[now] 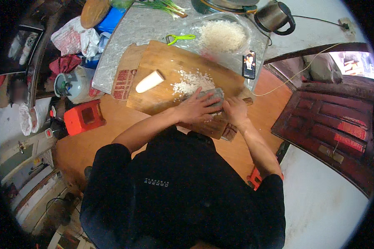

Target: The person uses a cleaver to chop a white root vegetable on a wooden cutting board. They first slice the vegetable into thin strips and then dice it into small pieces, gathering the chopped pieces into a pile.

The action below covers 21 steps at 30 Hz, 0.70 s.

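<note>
My right hand point(236, 110) is closed around the wooden handle point(247, 101) of a cleaver, its end jutting out past the fist. The broad grey cleaver blade point(218, 92) lies over the wooden cutting board point(170, 56). Across that blade rests my left hand point(197, 107), fingers spread, holding nothing. White bits cling about the blade. Just beyond my left hand is a heap of finely chopped white vegetable point(193, 81). Farther left on the board lies a peeled, cut length of what looks like white radish point(149, 81).
Beyond the board lie a green peeler point(180, 37), a large chopped white pile point(222, 35) on plastic, scallions point(165, 7), and a phone point(248, 64). A kettle point(271, 18) stands far right. Cardboard point(124, 73) sits under the board. A red stool point(84, 117) and gas cylinder point(76, 83) stand left.
</note>
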### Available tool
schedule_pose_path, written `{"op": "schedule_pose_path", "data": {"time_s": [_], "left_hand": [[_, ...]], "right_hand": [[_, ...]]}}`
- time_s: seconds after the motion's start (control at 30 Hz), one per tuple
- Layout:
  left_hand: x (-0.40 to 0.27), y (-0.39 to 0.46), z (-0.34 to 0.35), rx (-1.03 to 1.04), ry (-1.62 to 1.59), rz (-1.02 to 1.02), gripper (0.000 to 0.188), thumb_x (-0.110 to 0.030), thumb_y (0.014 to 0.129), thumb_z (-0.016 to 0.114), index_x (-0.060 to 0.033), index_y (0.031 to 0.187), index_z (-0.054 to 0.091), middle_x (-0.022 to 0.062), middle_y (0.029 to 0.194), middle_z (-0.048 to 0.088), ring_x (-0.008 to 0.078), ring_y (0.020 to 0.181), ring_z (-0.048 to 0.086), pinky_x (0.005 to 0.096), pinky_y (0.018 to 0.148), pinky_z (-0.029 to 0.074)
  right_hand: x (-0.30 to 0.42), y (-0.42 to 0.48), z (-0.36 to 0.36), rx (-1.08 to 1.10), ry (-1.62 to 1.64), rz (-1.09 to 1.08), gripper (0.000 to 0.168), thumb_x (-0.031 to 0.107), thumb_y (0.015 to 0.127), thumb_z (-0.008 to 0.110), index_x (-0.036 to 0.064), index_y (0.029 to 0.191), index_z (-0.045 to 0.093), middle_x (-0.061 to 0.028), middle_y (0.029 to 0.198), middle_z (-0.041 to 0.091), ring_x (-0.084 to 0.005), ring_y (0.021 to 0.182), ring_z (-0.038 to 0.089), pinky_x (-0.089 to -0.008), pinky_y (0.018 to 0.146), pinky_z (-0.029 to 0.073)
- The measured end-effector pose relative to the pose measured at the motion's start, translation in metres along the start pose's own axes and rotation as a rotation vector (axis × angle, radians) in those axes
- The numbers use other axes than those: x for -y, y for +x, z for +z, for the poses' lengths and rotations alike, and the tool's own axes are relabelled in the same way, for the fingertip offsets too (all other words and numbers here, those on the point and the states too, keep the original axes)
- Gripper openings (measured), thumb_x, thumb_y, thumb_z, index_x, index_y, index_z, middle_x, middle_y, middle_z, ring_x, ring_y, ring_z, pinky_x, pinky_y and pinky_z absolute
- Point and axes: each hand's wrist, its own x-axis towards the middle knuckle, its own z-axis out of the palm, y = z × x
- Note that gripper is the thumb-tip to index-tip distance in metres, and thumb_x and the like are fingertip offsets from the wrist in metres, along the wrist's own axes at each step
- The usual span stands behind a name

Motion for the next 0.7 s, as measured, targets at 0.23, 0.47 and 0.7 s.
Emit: {"op": "schedule_pose_path", "data": {"time_s": [0.23, 0.47, 0.7], "left_hand": [[0.039, 0.003, -0.02, 0.047, 0.143, -0.185, 0.057, -0.041, 0.097, 0.038, -0.0146, 0.147, 0.029, 0.0073, 0.154, 0.024, 0.029, 0.145, 0.012, 0.0551, 0.115, 0.001], [0.012, 0.03, -0.028, 0.19, 0.023, -0.007, 0.059, -0.039, 0.097, 0.038, -0.0055, 0.145, 0.029, 0.0097, 0.153, 0.025, 0.029, 0.144, 0.013, 0.0548, 0.115, 0.005], [0.077, -0.024, 0.004, -0.509, -0.564, -0.539, 0.059, -0.033, 0.096, 0.04, 0.0025, 0.143, 0.029, 0.0217, 0.15, 0.027, 0.0371, 0.141, 0.019, 0.0521, 0.115, 0.009]], "right_hand": [[-0.007, -0.019, 0.016, -0.014, -0.065, -0.076, 0.017, 0.014, 0.063, 0.061, 0.01, 0.074, 0.049, -0.0061, 0.073, 0.052, -0.0259, 0.07, 0.053, -0.038, 0.061, 0.043], [0.003, -0.007, 0.031, -0.165, -0.058, -0.216, 0.019, 0.02, 0.063, 0.062, 0.011, 0.073, 0.048, -0.0058, 0.076, 0.055, -0.0257, 0.077, 0.057, -0.0385, 0.064, 0.046], [0.035, -0.046, -0.01, 0.065, 0.341, 0.641, 0.014, 0.008, 0.074, 0.067, 0.004, 0.085, 0.06, -0.0077, 0.08, 0.063, -0.0246, 0.074, 0.061, -0.0374, 0.065, 0.049]]}}
